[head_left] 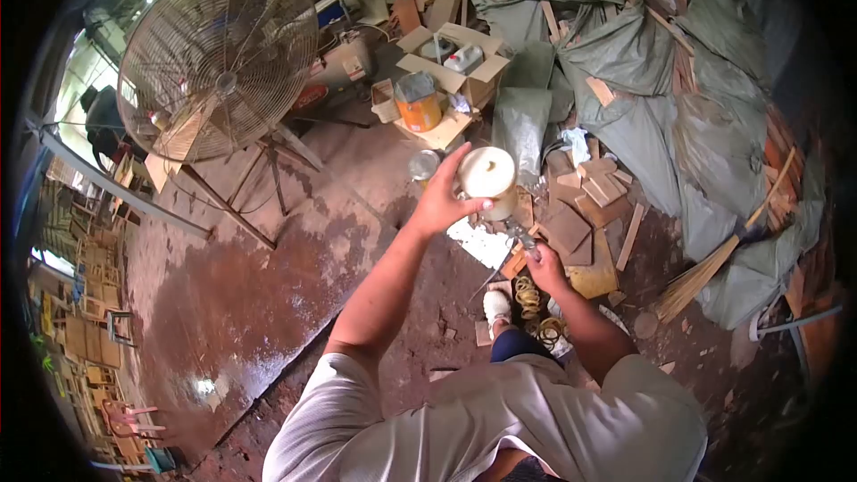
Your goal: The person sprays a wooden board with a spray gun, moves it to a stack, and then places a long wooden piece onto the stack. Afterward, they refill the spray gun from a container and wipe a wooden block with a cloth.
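My left hand [443,193] is closed round the side of a white round cup [487,173] with a small spot or hole in the middle of its lid. Just below the cup, my right hand [544,268] grips the metal handle of a spray gun [521,236], and the cup appears to sit on top of this gun. A coiled yellow hose [528,300] hangs under my right hand. Beside my left hand, a clear jar [423,165] stands near a board. The gun's nozzle and trigger are too small to make out.
A large fan [223,62] stands at the left. Ahead are an orange can [418,107] and a cardboard box [486,71] holding plastic jugs. Wood offcuts [594,201] litter the floor at right, by grey tarps [616,80] and a broom [705,281].
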